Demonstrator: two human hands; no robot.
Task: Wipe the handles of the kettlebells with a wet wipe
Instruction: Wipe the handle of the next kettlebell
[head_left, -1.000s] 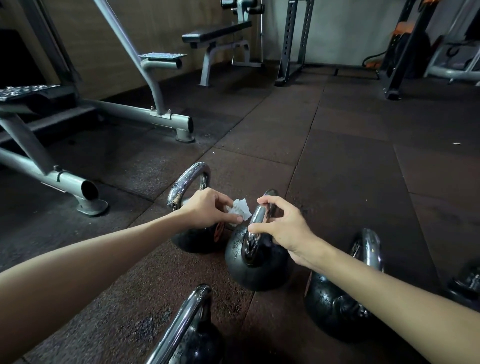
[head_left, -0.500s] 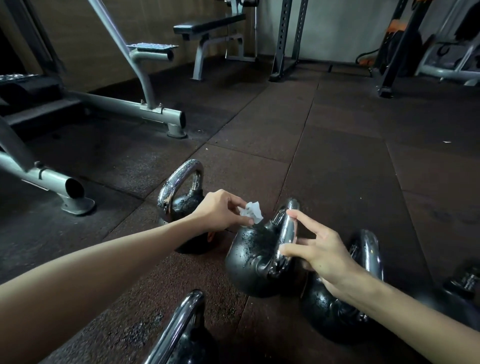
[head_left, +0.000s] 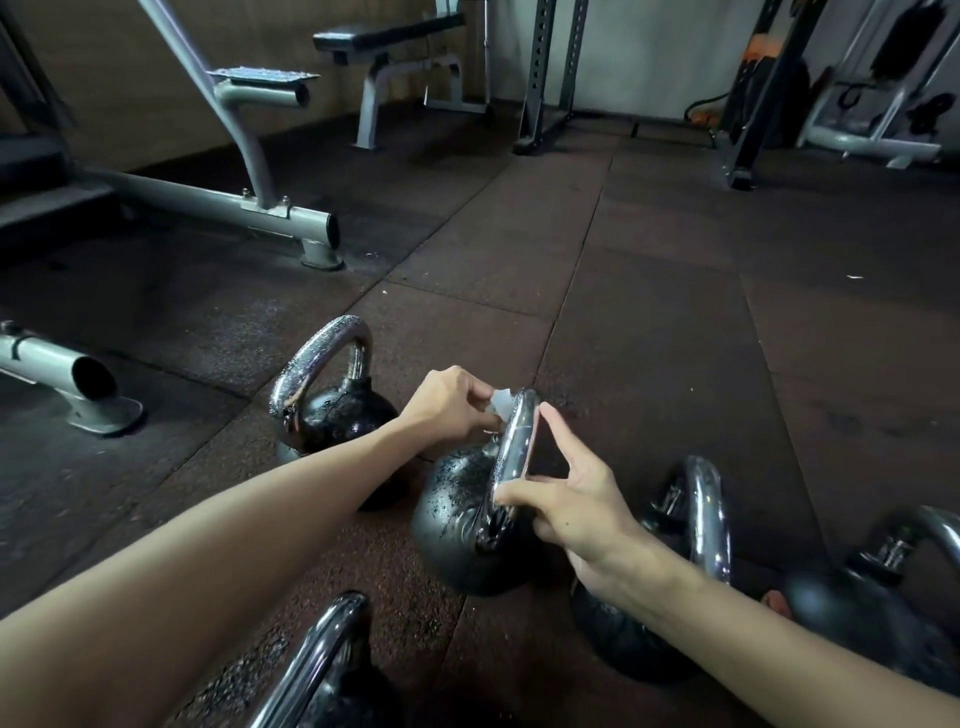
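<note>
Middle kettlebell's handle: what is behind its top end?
A white wipe, pinched by the left hand, shows at the handle. Most of it is hidden by that hand and the handle.

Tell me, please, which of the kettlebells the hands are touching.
The middle kettlebell: the right hand holds its chrome handle and the left hand holds the wet wipe against the handle's top. Neither hand grips any other.
</note>
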